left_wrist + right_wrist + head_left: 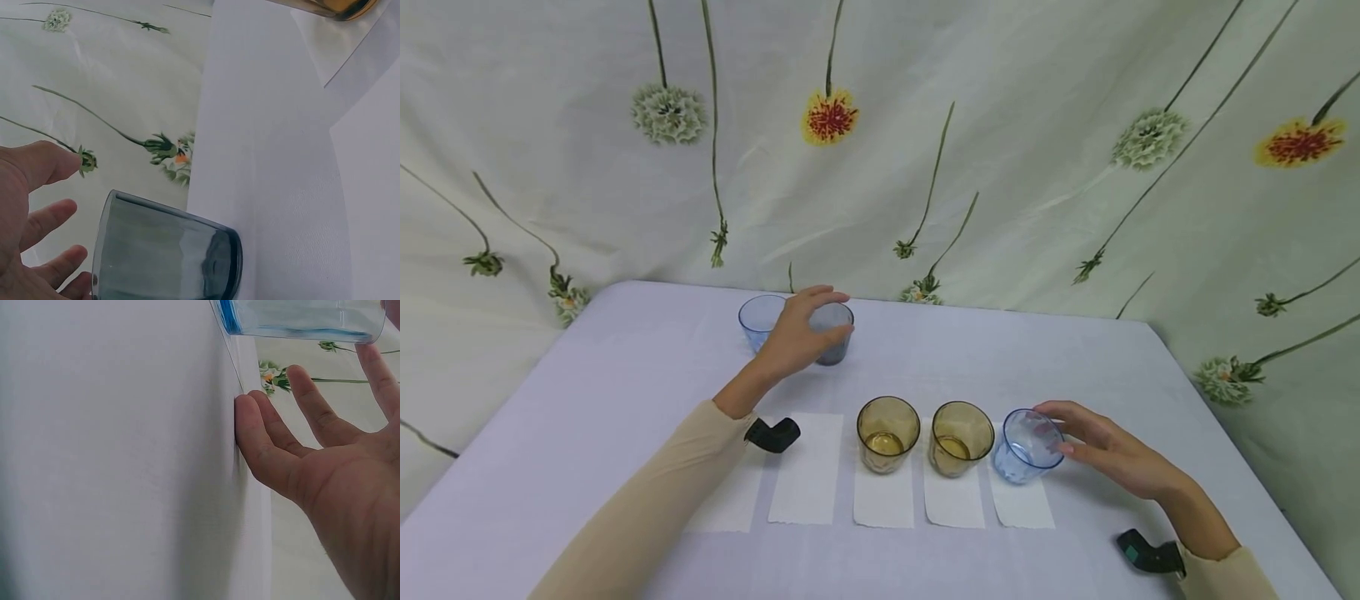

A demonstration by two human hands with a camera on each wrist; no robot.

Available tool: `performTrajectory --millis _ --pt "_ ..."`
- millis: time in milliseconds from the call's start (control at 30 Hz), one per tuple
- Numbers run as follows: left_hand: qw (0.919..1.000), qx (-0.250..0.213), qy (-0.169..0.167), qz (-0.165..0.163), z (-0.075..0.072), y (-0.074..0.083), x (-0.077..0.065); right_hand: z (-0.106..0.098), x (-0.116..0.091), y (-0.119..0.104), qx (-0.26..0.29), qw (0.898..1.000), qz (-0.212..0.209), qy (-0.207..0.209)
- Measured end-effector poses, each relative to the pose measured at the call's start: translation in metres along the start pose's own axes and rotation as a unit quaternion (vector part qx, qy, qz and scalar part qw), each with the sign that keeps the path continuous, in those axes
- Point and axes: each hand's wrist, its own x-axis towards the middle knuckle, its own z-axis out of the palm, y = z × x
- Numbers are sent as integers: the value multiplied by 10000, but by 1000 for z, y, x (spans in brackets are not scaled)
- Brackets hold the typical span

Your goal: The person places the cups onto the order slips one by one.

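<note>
My left hand (pixel 802 335) reaches to the back of the table. Its thumb and fingers spread beside a grey tumbler (pixel 832 333); in the left wrist view a gap shows between the fingers and the grey glass (pixel 165 250). Partly behind that hand stands a blue tumbler (pixel 758 319). At the right end of the front row, my right hand (pixel 1112 450) is at another blue tumbler (pixel 1028 450), upright on a white paper strip (pixel 1024 505). Thumb and index fingertip lie right at its rim, while the other fingers stretch away from the glass (pixel 300 319) in the right wrist view.
Two amber tumblers (pixel 887 433) stand upright on paper strips left of the front blue one. Further left lie two more strips (pixel 805 475), one partly under the left forearm. Behind the lavender-covered table (pixel 1000 350) hangs a flowered cloth (pixel 1000 150).
</note>
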Motion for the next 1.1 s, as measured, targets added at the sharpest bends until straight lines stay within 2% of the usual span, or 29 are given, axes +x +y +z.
performTrajectory --millis 233,433,600,800,1100 --pt "10000 24 -60 -15 5 4 3 0 -1 0 5 10000 -77 -20" --pt "9998 149 -122 48 10 1 8 0 -2 1 23 10000 -8 -32" --pt "9995 138 -206 -191 11 -1 10 1 -1 0 -22 9999 106 9" --pt "9985 65 -254 -479 11 -5 12 0 -1 -3 -68 9999 -75 -12" --pt "9984 92 -263 -493 10 -8 14 0 0 -4 -25 9999 -150 -54"
